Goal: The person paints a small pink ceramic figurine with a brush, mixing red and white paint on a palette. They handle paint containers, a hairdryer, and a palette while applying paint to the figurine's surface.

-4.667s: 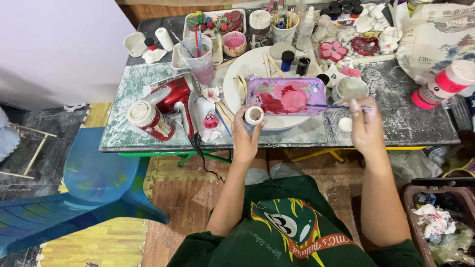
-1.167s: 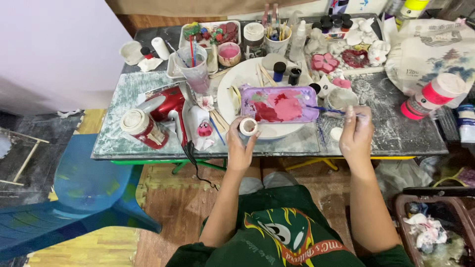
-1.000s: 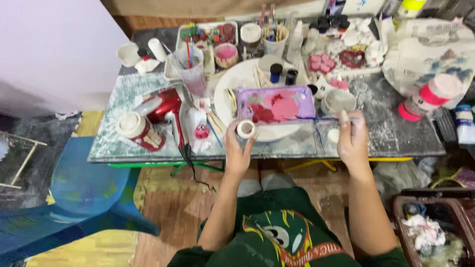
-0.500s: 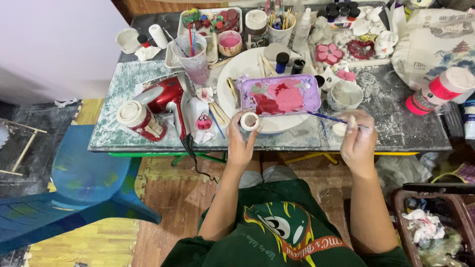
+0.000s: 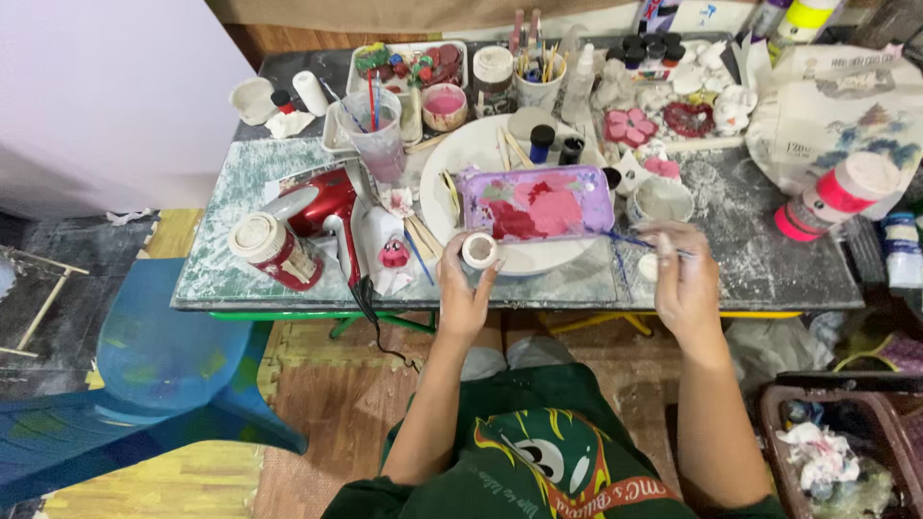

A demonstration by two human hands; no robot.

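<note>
My left hand [image 5: 463, 288] holds a small round white object [image 5: 479, 250] upright between its fingers, near the table's front edge. My right hand [image 5: 685, 279] grips a thin paintbrush [image 5: 635, 240] whose tip reaches toward the purple palette [image 5: 538, 200]. The palette carries pink and red paint and lies on a large white plate [image 5: 481, 159]. A small white cup [image 5: 661, 199] stands just beyond my right hand.
A red hair dryer [image 5: 322, 207] and a capped jar [image 5: 269, 250] lie on the left of the table [image 5: 750, 250]. A cup of brushes [image 5: 373, 130], small paint pots [image 5: 541, 142] and painted plaster figures [image 5: 630, 127] crowd the back. A blue chair [image 5: 144, 375] stands at left, a bin [image 5: 836, 452] at right.
The view shifted slightly. My right hand drew the brush back from the palette toward the table's front edge. My left hand keeps holding the small white object in the same place.
</note>
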